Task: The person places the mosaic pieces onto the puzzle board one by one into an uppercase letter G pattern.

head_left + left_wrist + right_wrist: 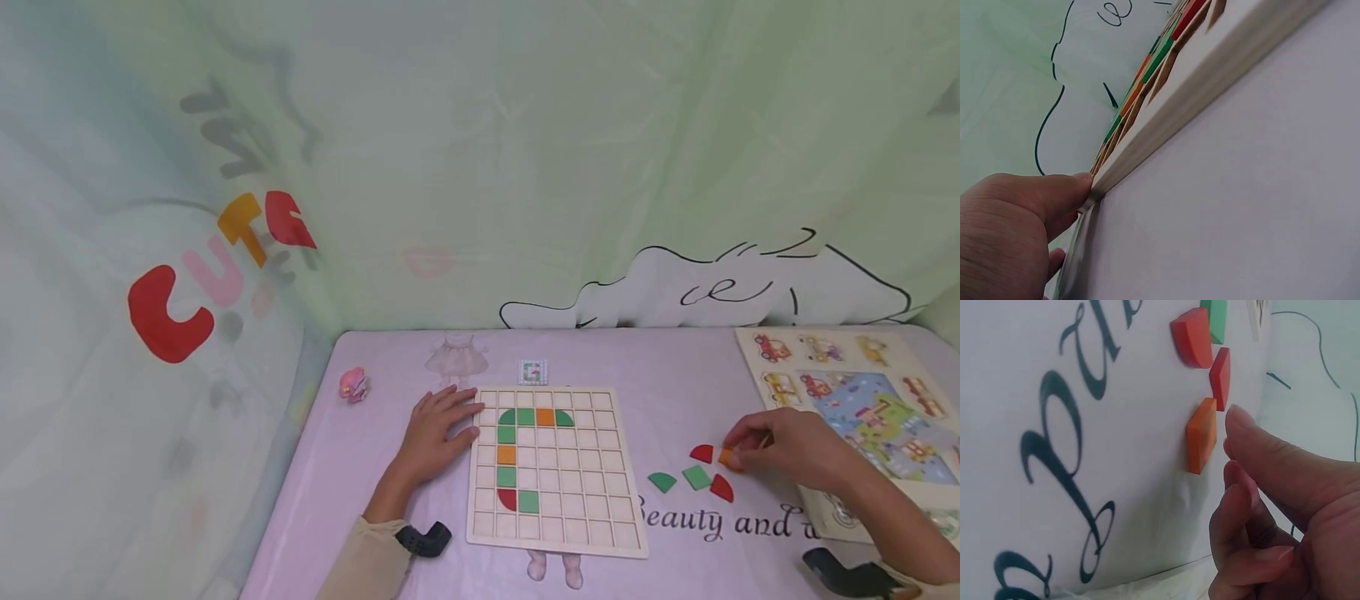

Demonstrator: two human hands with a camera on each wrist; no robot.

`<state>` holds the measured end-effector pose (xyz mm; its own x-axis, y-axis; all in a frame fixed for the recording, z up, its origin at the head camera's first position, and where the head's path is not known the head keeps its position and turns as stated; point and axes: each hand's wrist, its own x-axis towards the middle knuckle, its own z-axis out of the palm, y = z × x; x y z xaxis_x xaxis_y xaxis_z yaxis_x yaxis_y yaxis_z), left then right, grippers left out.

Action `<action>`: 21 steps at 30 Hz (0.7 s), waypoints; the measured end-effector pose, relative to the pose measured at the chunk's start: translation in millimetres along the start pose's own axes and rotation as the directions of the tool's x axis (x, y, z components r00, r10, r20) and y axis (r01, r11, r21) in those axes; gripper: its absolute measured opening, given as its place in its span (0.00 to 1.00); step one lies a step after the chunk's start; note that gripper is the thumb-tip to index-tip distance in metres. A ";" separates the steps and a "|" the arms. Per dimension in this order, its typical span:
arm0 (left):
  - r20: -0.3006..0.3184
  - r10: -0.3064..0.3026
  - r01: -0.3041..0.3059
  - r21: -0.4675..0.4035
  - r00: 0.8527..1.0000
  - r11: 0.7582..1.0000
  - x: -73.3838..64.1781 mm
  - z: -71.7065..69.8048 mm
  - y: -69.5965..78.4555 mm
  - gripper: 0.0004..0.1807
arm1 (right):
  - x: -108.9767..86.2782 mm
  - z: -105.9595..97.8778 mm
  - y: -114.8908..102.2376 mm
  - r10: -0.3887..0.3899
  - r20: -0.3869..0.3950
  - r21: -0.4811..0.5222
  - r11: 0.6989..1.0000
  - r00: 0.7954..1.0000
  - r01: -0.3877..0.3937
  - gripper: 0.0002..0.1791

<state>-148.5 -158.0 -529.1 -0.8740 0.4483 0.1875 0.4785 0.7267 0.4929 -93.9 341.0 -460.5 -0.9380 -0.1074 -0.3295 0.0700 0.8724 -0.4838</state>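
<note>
A pale square grid board [577, 525] lies on the table, with green, orange and red pieces set in a C-like line along its top, left side and lower left. My left hand [441, 429] rests at the board's left edge, thumb [1072, 187] on the rim and fingers spread over the upper left corner. To the right, my right hand [787, 446] reaches down over an orange piece [1202, 437]. Thumb and fingertips are right beside this piece, which lies on the cloth. Next to it are two red quarter-round pieces [702, 453], a green square [697, 477] and a green quarter-round piece [662, 482].
A small pattern card [533, 372] lies just behind the board. At the back left sits a pink figurine [354, 385]. A wooden picture puzzle [787, 333] covers the table's right side, partly under my right forearm. Printed curtains [480, 167] hang behind the table.
</note>
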 end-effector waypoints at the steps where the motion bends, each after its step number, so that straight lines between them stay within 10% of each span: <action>1: -0.001 0.001 -0.001 -0.001 1.000 1.000 0.0 0.2 -0.1 0.23 | 0.5 0.3 1.2 0.002 0.001 0.000 1.000 1.000 -0.002 0.14; 21: -0.002 -0.002 0.002 0.009 1.000 1.000 0.6 3.3 -3.7 0.23 | 4.3 5.1 -0.7 0.018 0.035 0.012 1.000 0.999 -0.019 0.13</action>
<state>-150.5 -158.7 -533.7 -0.8749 0.4461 0.1882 0.4778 0.7323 0.4851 -96.2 337.5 -465.7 -0.9242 -0.1081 -0.3663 0.0915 0.8686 -0.4870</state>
